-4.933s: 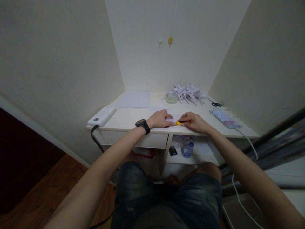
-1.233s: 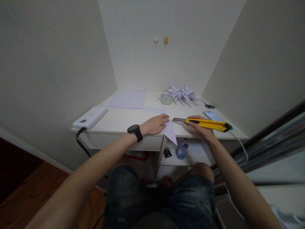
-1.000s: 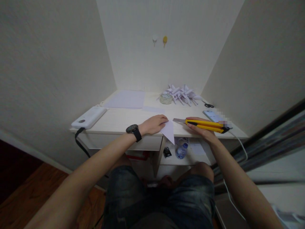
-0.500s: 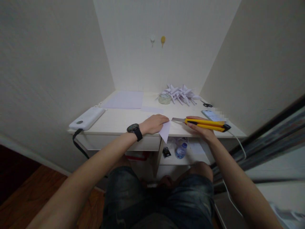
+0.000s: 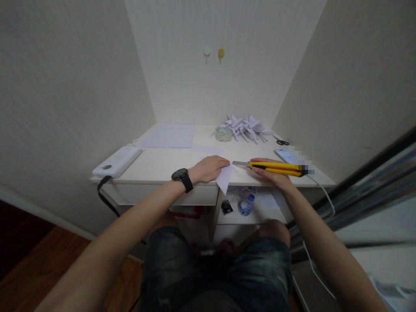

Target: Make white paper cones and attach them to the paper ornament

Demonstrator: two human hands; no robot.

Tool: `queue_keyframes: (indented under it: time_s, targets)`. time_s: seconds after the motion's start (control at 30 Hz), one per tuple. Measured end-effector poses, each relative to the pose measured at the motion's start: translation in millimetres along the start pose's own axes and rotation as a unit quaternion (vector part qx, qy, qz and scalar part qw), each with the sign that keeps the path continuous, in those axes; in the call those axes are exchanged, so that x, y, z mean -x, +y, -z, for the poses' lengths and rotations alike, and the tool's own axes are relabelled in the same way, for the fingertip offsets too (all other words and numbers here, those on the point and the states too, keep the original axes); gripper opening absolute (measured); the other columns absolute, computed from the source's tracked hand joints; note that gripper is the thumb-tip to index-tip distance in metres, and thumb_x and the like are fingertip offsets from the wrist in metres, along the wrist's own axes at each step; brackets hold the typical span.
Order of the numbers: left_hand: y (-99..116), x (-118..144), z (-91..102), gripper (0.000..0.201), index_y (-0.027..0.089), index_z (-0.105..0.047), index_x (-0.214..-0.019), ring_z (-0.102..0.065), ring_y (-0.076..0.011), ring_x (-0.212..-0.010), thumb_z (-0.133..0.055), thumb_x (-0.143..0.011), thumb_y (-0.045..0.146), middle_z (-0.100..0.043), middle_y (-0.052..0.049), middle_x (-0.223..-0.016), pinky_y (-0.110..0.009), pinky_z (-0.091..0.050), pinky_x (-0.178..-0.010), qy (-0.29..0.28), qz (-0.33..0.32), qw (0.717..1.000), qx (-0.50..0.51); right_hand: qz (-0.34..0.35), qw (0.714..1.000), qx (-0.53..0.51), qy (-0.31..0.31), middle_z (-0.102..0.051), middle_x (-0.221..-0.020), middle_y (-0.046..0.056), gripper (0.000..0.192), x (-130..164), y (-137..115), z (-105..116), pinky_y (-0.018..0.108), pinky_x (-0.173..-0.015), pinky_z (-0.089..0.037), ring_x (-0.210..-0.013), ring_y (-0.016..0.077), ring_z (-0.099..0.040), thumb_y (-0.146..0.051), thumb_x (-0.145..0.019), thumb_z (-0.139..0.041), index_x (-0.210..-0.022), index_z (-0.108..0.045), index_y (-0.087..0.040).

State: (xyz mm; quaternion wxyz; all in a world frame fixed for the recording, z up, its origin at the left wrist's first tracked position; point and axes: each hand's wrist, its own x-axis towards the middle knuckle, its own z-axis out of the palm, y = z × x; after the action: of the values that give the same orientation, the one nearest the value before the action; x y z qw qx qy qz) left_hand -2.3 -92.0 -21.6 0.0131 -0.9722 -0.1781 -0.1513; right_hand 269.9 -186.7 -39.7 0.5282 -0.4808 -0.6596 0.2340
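Observation:
My left hand, with a black watch on its wrist, lies open with its fingers flat on a folded white paper. A pointed corner of that paper hangs past the desk's front edge. In my right hand is a yellow utility knife, gripped along its handle. Its extended blade points left, and the tip is close to my left fingertips at the paper's upper edge. Whether the blade touches the paper, I cannot tell.
Folded paper pinwheels and a tape roll sit at the back. White sheets lie back left. A white power bank-like device stands left; scissors and a phone lie right. A bottle is on the shelf below.
The knife has moved slightly left, bringing its blade tip closer to my left fingertips. My left hand stays on the paper.

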Motion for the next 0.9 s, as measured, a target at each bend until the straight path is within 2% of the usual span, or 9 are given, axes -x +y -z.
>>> queue_keyframes:
  time_s: [0.33,0.7,0.9]
  targets:
    - [-1.3,-1.0,-0.6,0.048,0.009,-0.06,-0.132,-0.054,-0.0224,-0.129,-0.041,-0.088,0.006,-0.06,-0.015,-0.138,-0.038,-0.039,-0.113,-0.001,0.004,1.0,0.006,-0.01,1.0,-0.018,-0.01,-0.075,-0.112,0.001,0.032,0.0,3.2,1.5,0.044,-0.106,-0.049,-0.109,0.0277,-0.067,-0.043,-0.075,-0.08,-0.104,-0.076,-0.032]
    - [-2.1,-0.7,-1.8,0.047,0.013,-0.06,-0.131,-0.055,-0.0224,-0.128,-0.041,-0.088,0.007,-0.061,-0.014,-0.137,-0.04,-0.041,-0.11,0.003,-0.002,1.0,-0.001,-0.01,1.0,-0.021,-0.007,-0.077,-0.102,0.001,0.029,-0.2,2.3,2.4,0.046,-0.102,-0.052,-0.102,0.0291,-0.069,-0.042,-0.072,-0.081,-0.099,-0.078,-0.031]
    - [0.3,-1.2,-0.3,0.047,0.011,-0.059,-0.13,-0.054,-0.0216,-0.129,-0.041,-0.087,0.007,-0.061,-0.014,-0.137,-0.037,-0.038,-0.112,-0.002,0.006,1.0,-0.006,-0.007,1.0,-0.004,-0.02,-0.076,-0.108,0.0,0.027,-0.2,0.5,6.7,0.044,-0.102,-0.052,-0.106,0.029,-0.068,-0.043,-0.074,-0.08,-0.098,-0.078,-0.031]
